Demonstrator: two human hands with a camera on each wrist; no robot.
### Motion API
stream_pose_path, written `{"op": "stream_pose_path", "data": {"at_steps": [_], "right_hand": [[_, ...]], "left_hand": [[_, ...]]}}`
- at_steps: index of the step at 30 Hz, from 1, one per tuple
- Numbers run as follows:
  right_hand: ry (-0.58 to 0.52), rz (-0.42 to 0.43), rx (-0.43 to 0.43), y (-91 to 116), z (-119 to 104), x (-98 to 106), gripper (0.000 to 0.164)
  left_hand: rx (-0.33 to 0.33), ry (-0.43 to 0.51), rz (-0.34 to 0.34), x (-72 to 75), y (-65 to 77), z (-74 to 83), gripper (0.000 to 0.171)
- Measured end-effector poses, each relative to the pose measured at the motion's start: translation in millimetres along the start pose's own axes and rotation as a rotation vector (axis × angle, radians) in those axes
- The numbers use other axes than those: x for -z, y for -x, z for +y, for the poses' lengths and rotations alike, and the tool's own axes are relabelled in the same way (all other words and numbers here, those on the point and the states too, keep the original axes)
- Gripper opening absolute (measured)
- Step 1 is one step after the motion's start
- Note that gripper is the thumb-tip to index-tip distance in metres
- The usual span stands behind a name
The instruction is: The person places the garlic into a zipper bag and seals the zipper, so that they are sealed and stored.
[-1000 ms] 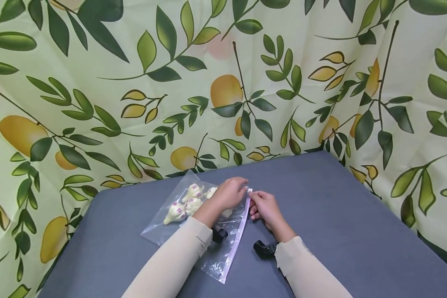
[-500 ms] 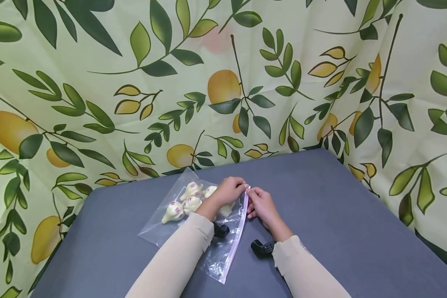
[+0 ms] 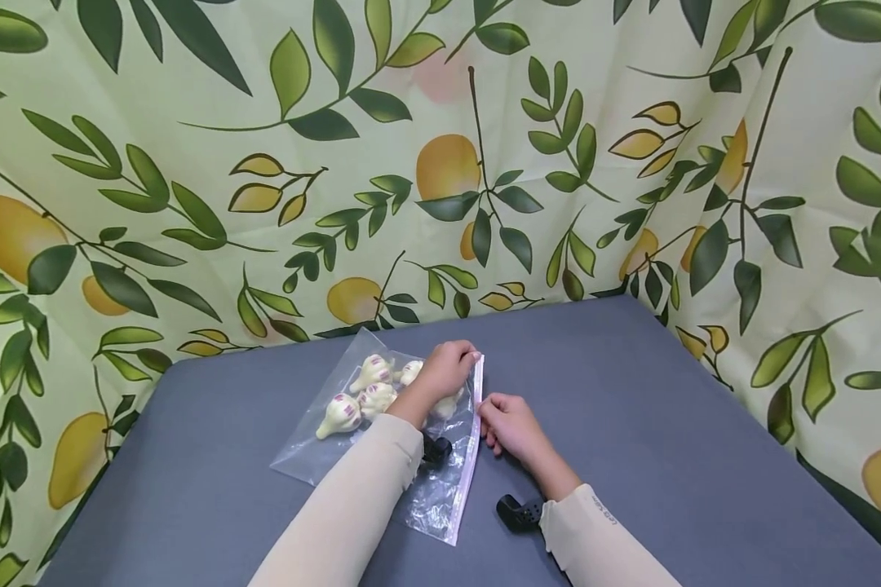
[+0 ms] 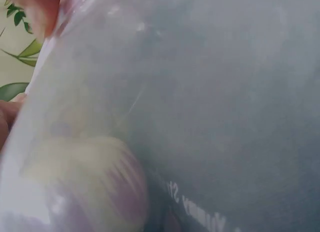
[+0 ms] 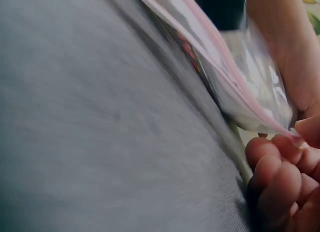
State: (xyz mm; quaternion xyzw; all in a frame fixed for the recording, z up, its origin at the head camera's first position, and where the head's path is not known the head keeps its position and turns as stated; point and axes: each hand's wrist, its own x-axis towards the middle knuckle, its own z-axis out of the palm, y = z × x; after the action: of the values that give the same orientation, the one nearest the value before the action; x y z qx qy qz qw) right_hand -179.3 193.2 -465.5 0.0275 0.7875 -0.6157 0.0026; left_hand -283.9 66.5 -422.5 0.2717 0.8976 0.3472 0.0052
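Note:
A clear zip bag (image 3: 312,444) with a pinkish-white zip strip (image 3: 464,481) lies on the table, its strip toward the right. Inside are several white-and-purple garlic bulbs (image 3: 340,413), one of them a blurred garlic bulb (image 4: 100,184) behind the film in the left wrist view. My left hand (image 3: 444,371) reaches over the bag and pinches the far end of the strip. A little nearer along it, my right hand (image 3: 512,425) has thumb and forefinger pinched on the strip, the other fingers curled under. Part of the bulbs is hidden beneath the left hand and sleeve.
The grey tabletop (image 3: 631,424) extends around the bag. A leaf-and-fruit patterned cloth (image 3: 382,204) hangs along the back and sides. Each wrist carries a black camera mount, such as the right one's mount (image 3: 517,514).
The right hand came up to the left hand at the strip's far end, then moved back nearer along the strip. The left hand stays at the far end, and the bag has shifted slightly.

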Motion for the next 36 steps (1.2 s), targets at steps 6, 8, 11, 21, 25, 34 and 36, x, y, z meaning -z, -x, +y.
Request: {"op": "stream_pose_path", "data": {"at_steps": [6, 8, 11, 21, 25, 34, 36], "right_hand": [[0.107, -0.037, -0.014, 17.4, -3.6, -3.9, 0.027], [0.120, -0.053, -0.018, 22.3, -4.3, -5.1, 0.028], [0.120, -0.090, -0.024, 30.4, -5.3, -7.5, 0.027], [-0.001, -0.369, -0.102, 67.5, -6.8, -13.5, 0.028], [-0.008, -0.520, -0.118, 78.1, -11.6, -12.7, 0.031], [-0.011, -0.631, -0.134, 80.6, -12.8, -11.9, 0.030], [-0.028, -0.626, -0.147, 80.5, -12.9, -11.6, 0.030]], "left_hand": [[0.009, 0.019, -0.012, 4.1, -0.5, -0.7, 0.021], [0.016, 0.024, -0.015, 4.7, -1.3, -0.9, 0.022], [0.034, 0.018, -0.009, 6.0, -3.0, -1.4, 0.022], [0.140, -0.002, 0.016, 6.6, -6.6, -5.2, 0.025], [0.160, -0.010, 0.030, 8.6, -8.5, -7.5, 0.027], [0.196, -0.040, 0.087, 12.7, -6.8, -6.0, 0.026], [0.198, -0.044, 0.125, 15.8, -4.4, -3.0, 0.026]]}}
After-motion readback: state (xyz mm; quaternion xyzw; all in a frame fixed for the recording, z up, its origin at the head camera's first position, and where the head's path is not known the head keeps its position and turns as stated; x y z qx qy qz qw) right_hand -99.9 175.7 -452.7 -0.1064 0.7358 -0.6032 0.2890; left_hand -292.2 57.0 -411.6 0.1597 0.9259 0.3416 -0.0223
